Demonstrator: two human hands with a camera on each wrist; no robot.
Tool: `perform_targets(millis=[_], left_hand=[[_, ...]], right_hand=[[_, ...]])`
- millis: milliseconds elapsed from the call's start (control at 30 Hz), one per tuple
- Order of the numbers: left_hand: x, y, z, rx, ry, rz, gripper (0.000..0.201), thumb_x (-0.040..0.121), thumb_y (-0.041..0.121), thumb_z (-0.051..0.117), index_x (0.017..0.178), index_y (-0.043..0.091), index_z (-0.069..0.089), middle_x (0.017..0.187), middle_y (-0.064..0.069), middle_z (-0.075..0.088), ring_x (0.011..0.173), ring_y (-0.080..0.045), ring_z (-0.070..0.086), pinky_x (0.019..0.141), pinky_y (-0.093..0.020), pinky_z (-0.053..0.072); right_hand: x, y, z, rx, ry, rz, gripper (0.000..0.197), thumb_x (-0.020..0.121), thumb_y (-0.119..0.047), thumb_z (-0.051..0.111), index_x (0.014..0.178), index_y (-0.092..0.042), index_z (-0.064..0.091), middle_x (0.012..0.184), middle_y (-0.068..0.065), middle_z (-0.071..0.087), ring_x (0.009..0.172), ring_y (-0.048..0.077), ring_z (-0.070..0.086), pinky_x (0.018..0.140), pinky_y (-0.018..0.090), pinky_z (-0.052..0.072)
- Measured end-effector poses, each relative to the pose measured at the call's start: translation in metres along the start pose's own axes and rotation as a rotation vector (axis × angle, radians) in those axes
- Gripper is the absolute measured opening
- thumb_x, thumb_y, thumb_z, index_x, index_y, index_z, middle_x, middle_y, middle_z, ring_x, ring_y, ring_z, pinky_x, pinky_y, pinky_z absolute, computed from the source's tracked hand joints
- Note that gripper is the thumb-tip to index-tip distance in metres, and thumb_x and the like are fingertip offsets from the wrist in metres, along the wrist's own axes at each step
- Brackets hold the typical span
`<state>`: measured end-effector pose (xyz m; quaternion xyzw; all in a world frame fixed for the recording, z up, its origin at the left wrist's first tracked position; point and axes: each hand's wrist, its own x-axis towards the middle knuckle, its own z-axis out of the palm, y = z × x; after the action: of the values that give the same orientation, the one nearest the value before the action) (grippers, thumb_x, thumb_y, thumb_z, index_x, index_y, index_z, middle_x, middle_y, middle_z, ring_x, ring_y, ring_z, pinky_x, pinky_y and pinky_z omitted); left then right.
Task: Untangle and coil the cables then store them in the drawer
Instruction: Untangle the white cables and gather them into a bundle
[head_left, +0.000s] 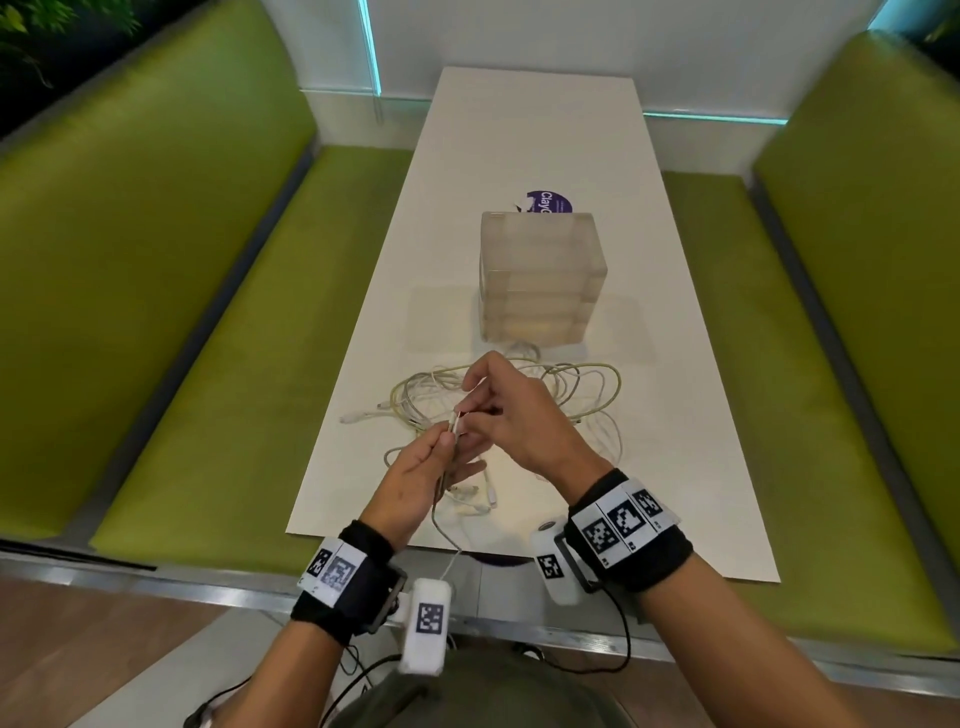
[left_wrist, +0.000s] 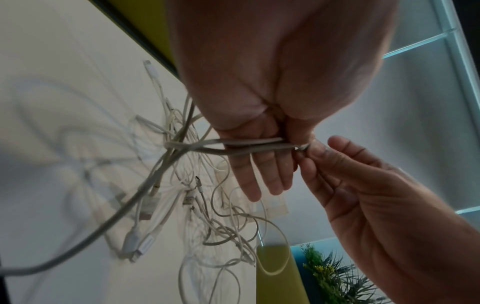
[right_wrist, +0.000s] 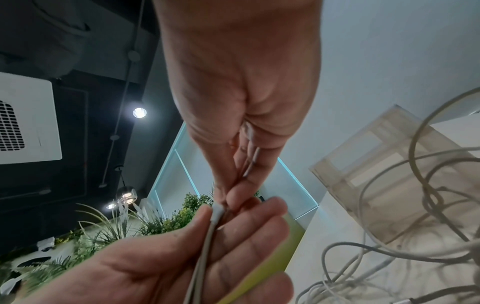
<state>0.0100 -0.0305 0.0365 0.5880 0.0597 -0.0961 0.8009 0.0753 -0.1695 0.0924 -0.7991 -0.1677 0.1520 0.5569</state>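
Two hands are meeting above the tangle (head_left: 519, 400) lying on the near half of the white bench (head_left: 535, 130). The left hand (head_left: 415, 470) is pinching a doubled grey cable (left_wrist: 249, 146), its strands running near-to-far and trailing off the bench's near edge. The right hand (head_left: 519, 415) is pinching the cable's plug (right_wrist: 217, 211), remaining fingers (left_wrist: 345, 148) loosely spread. A translucent drawer box (head_left: 540, 275) is standing just beyond the tangle, between green seats (head_left: 156, 270).

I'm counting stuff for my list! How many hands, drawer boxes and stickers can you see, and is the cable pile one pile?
Hands: 2, left hand and right hand, both pinching one cable end
Drawer box: 1
Purple sticker: 1
Cable pile: 1; single cables too tangled to count
Total: 5
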Motion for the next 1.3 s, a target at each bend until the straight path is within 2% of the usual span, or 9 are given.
perform_targets(millis=[167, 367, 500, 567, 667, 767, 867, 1167, 1300], left_hand=[[-0.001, 0.003, -0.002, 0.123, -0.082, 0.065, 0.033, 0.102, 0.01, 0.034, 0.131, 0.008, 0.049, 0.127, -0.01, 0.063, 0.117, -0.022, 0.061, 0.097, -0.034, 0.05], [0.005, 0.018, -0.007, 0.148, 0.205, 0.139, 0.026, 0.103, 0.018, 0.034, 0.098, 0.006, 0.057, 0.081, -0.005, 0.074, 0.072, -0.019, 0.067, 0.075, -0.032, 0.053], [0.003, 0.034, -0.011, -0.056, 0.246, 0.173, 0.028, 0.103, 0.022, 0.031, 0.09, 0.011, 0.053, 0.078, -0.002, 0.071, 0.062, -0.014, 0.06, 0.068, -0.028, 0.053], [0.002, 0.039, -0.005, -0.141, 0.224, 0.184, 0.029, 0.103, 0.023, 0.03, 0.088, 0.012, 0.052, 0.076, -0.001, 0.07, 0.061, -0.012, 0.059, 0.066, -0.025, 0.052], [0.001, 0.045, 0.003, -0.215, 0.203, 0.211, 0.026, 0.099, 0.026, 0.033, 0.087, 0.011, 0.051, 0.07, -0.001, 0.067, 0.059, -0.011, 0.055, 0.061, -0.022, 0.05], [0.0, 0.052, 0.005, -0.275, 0.201, 0.243, 0.024, 0.093, 0.029, 0.038, 0.085, 0.009, 0.05, 0.064, -0.002, 0.061, 0.053, -0.01, 0.049, 0.056, -0.019, 0.045], [-0.004, 0.061, 0.0, -0.306, 0.231, 0.288, 0.025, 0.095, 0.027, 0.035, 0.083, 0.011, 0.05, 0.059, 0.001, 0.055, 0.048, -0.009, 0.04, 0.056, -0.02, 0.04], [-0.018, 0.092, -0.03, -0.373, 0.3, 0.427, 0.031, 0.099, 0.028, 0.034, 0.079, 0.021, 0.056, 0.055, 0.007, 0.044, 0.045, -0.007, 0.028, 0.05, -0.022, 0.028], [-0.003, 0.071, -0.034, -0.182, 0.407, 0.313, 0.029, 0.102, 0.025, 0.032, 0.081, 0.016, 0.051, 0.061, 0.005, 0.057, 0.049, -0.007, 0.041, 0.052, -0.02, 0.035]], right_hand=[[0.002, -0.001, -0.001, -0.013, -0.003, -0.021, 0.037, 0.077, 0.001, 0.067, 0.085, -0.03, 0.049, 0.088, 0.002, 0.067, 0.079, 0.018, 0.067, 0.072, 0.031, 0.057], [0.006, 0.019, 0.005, -0.028, 0.098, 0.022, 0.029, 0.085, -0.004, 0.062, 0.106, -0.022, 0.053, 0.112, 0.0, 0.055, 0.08, 0.014, 0.058, 0.072, 0.026, 0.048], [0.008, 0.039, 0.025, -0.263, -0.314, 0.059, 0.059, 0.083, -0.01, 0.068, 0.136, -0.023, 0.046, 0.133, 0.003, 0.045, 0.105, 0.009, 0.055, 0.089, 0.028, 0.048], [0.008, 0.04, 0.042, -0.14, -0.406, 0.013, 0.053, 0.085, -0.008, 0.066, 0.134, -0.015, 0.048, 0.122, 0.003, 0.053, 0.082, -0.009, 0.057, 0.075, 0.013, 0.048], [0.012, 0.04, 0.06, -0.136, -0.388, -0.013, 0.03, 0.091, -0.01, 0.06, 0.121, -0.008, 0.054, 0.101, -0.001, 0.058, 0.066, 0.004, 0.06, 0.058, 0.006, 0.042], [0.019, 0.039, 0.062, -0.136, -0.296, -0.055, 0.027, 0.093, -0.012, 0.055, 0.12, -0.015, 0.053, 0.101, 0.005, 0.063, 0.077, 0.02, 0.064, 0.061, 0.014, 0.049], [0.034, 0.054, 0.051, -0.292, -0.204, -0.066, 0.017, 0.093, -0.025, 0.055, 0.108, -0.017, 0.053, 0.103, 0.005, 0.066, 0.084, 0.021, 0.061, 0.075, 0.041, 0.053], [0.073, 0.086, -0.017, -0.614, -0.103, 0.001, 0.019, 0.097, -0.029, 0.049, 0.082, -0.017, 0.051, 0.085, 0.007, 0.056, 0.077, 0.022, 0.051, 0.065, 0.034, 0.037], [0.077, 0.08, -0.021, -0.318, -0.026, 0.074, 0.026, 0.098, -0.021, 0.046, 0.087, -0.006, 0.064, 0.072, 0.003, 0.059, 0.063, 0.016, 0.058, 0.063, 0.034, 0.049]])
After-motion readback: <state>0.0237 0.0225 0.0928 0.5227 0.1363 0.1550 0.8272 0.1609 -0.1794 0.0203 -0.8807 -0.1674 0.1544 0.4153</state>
